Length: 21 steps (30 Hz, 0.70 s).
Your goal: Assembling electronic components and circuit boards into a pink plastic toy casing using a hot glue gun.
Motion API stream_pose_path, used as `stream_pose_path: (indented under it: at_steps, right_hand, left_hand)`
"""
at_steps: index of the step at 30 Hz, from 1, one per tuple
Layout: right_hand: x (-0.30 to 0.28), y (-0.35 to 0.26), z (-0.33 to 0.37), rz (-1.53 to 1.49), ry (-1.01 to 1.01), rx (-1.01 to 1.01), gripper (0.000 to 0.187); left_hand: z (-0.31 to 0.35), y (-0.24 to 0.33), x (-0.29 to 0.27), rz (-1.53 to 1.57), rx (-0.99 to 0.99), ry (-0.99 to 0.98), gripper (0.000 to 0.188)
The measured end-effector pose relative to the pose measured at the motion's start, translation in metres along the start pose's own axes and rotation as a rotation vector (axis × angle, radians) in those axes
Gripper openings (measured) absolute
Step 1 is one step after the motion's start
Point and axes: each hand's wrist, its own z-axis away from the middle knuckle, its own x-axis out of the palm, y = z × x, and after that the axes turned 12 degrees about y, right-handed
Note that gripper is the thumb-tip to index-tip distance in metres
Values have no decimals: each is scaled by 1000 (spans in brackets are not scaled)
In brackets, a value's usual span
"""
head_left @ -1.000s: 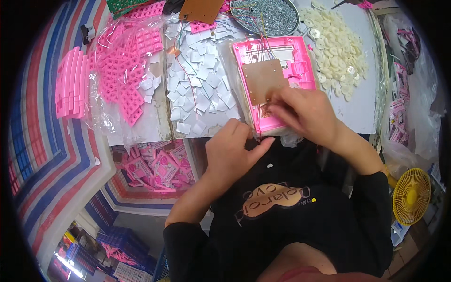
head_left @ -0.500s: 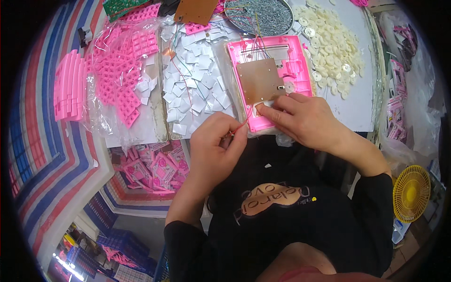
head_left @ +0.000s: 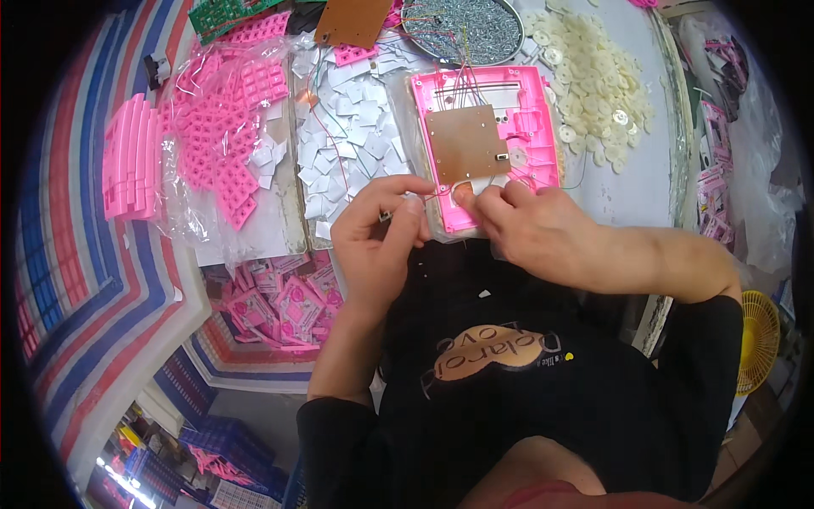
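A pink plastic casing (head_left: 548, 136) lies open on the table, with a brown circuit board (head_left: 465, 144) and thin wires on it. My right hand (head_left: 543, 229) is closed over the casing's near edge. Its bunched fingertips press at a small copper-coloured disc (head_left: 462, 188), partly hidden by them. Left of the casing is my left hand (head_left: 377, 242). Its index finger reaches to the red wire (head_left: 437, 192) at the casing's near left corner, thumb apart. The other fingers curl around something small that I cannot make out.
A tray of screws (head_left: 462, 34) stands behind the casing. Cream discs (head_left: 602, 102) are heaped to the right, white squares (head_left: 352, 127) to the left. Farther left are pink keypads (head_left: 208, 136) and a stack of pink strips (head_left: 131, 161). Another brown board (head_left: 352, 21) trails wires.
My left hand has shifted slightly left and up, its index finger now stretched away from the thumb. My right fingers have bunched closer together at the casing. A green wire now shows at right.
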Motion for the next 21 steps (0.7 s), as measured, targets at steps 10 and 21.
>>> stream_pose_path:
  at_steps: [10, 21]
  right_hand:
    - [-1, 21, 9, -193, 72, 22, 64]
    - [-1, 7, 7, -149, 101, 141, 58]
  left_hand:
    - [-14, -9, 5, 324, -270, -5, 15]
    - [-17, -4, 15, 270, -175, -3, 11]
